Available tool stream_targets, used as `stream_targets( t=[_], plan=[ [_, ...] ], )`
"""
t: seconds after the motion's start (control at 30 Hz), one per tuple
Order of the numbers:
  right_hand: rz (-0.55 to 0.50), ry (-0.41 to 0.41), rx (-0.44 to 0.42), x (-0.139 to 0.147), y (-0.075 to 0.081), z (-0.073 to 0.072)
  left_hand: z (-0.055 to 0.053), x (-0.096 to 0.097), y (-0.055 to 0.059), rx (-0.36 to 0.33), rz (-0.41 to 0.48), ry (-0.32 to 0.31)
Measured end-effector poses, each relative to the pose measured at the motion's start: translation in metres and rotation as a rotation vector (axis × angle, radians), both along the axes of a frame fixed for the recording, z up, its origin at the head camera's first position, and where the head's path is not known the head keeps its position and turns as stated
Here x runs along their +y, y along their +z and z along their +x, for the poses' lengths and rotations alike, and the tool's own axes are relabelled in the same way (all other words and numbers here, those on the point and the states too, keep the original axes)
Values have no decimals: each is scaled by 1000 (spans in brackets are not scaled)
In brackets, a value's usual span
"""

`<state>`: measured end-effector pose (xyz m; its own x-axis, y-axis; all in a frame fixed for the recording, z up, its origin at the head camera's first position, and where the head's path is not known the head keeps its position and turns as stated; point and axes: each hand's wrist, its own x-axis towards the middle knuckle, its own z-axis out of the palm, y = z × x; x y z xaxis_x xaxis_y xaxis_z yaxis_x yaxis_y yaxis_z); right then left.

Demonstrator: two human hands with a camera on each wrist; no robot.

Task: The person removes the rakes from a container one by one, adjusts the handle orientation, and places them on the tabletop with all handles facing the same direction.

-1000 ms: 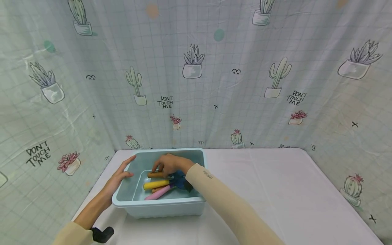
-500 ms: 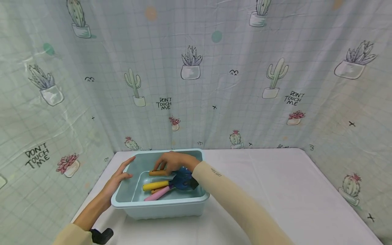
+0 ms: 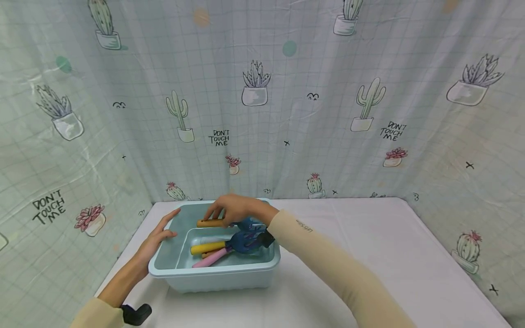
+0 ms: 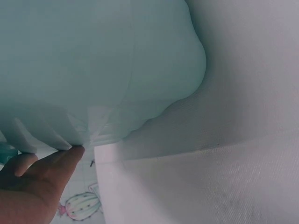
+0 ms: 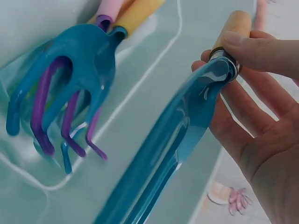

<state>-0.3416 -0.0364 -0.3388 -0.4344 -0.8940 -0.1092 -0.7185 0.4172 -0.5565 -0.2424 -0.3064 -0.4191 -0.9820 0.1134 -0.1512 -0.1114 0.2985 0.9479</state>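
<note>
My right hand pinches the wooden handle of a blue garden hand fork, raised above the other tools in a pale blue basin. Its long tines slant down and away in the right wrist view. Beneath it lie a yellow-handled blue hand rake, a pink-handled tool with purple tines and another wooden handle, mostly covered. My left hand rests on the basin's left rim with straight, spread fingers; in the left wrist view, fingertips touch the ribbed outer edge.
The basin stands on a white table, toward its left side. A curtain printed with cacti hangs behind and on both sides. The table's front left shows a black wrist-worn device above it.
My right hand has lifted the blue garden fork by its wooden handle, moving up and slightly back from the other tools. The left hand stays on the rim.
</note>
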Motion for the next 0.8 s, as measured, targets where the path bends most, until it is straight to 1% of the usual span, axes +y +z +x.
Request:
stream_targets(
  t=[0.13, 0.33, 0.5, 0.63, 0.8],
  plan=[
    [-14, 1, 12, 10, 11, 2, -1, 0, 0, -6, -7, 5],
    [-42, -8, -7, 25, 28, 5, -1, -1, 1, -14, -14, 17],
    [-41, -15, 3, 39, 40, 9, 1, 0, 1, -8, 2, 4],
    [-45, -24, 20, 51, 45, 12, 3, -1, 1, -8, 0, -8],
    [-46, -52, 31, 68, 45, 12, 4, -1, 1, -19, -10, -15]
  ],
)
